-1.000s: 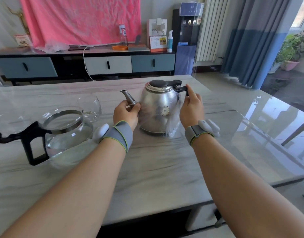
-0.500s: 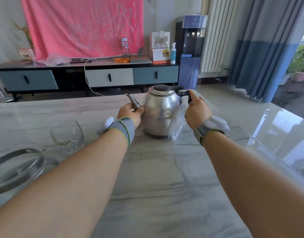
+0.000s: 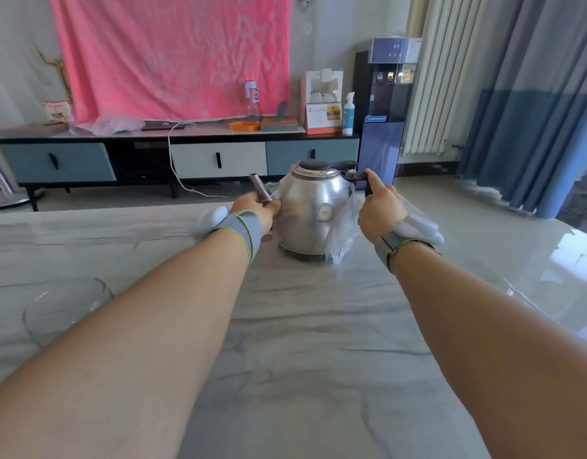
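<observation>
The steel kettle (image 3: 313,212) stands upright on the marble table (image 3: 302,342), partly wrapped in clear plastic film (image 3: 343,233). The left hand (image 3: 257,210) grips the spout (image 3: 259,190) at its base. The right hand (image 3: 381,210) curls round the black handle (image 3: 360,177). A glass bowl (image 3: 58,309) sits well apart at left

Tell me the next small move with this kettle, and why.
Probably lift the kettle slightly: the left hand grips its spout, the right hand its handle, and loose clear plastic clings round its body, likely to be slid off.
</observation>
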Demonstrator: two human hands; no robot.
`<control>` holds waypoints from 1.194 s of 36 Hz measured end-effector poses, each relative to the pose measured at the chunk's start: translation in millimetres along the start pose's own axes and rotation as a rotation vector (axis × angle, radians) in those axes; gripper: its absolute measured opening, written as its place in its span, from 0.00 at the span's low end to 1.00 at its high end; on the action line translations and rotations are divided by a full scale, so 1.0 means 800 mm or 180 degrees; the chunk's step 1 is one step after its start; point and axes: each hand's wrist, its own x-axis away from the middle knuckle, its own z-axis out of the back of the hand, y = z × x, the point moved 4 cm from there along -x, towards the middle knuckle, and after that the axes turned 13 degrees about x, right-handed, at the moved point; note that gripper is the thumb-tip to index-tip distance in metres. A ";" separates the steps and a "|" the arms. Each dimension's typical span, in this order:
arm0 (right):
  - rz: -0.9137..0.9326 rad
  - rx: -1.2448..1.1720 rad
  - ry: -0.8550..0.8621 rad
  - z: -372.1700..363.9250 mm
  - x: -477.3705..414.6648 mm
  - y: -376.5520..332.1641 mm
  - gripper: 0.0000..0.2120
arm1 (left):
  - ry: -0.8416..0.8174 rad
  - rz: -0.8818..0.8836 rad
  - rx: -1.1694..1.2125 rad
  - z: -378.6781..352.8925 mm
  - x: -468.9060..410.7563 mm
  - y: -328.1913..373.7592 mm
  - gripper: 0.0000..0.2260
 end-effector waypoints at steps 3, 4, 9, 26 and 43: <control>-0.0042 0.0046 -0.0119 -0.002 -0.014 -0.007 0.36 | 0.0029 0.0017 0.0001 -0.002 -0.014 0.001 0.03; -0.0045 0.0025 -0.0138 -0.003 -0.018 -0.009 0.36 | 0.0035 0.0021 0.0007 -0.002 -0.018 0.001 0.03; -0.0052 0.0006 -0.0159 -0.011 -0.025 -0.012 0.36 | 0.0070 0.0032 -0.0016 -0.003 -0.034 0.000 0.04; -0.0443 -0.0126 -0.0253 -0.003 0.025 -0.034 0.33 | -0.0146 0.0306 -0.0272 0.018 0.001 0.025 0.10; 0.0273 0.0149 -0.1070 0.028 0.187 -0.179 0.21 | -0.1065 0.0502 -0.1785 0.204 0.139 0.115 0.03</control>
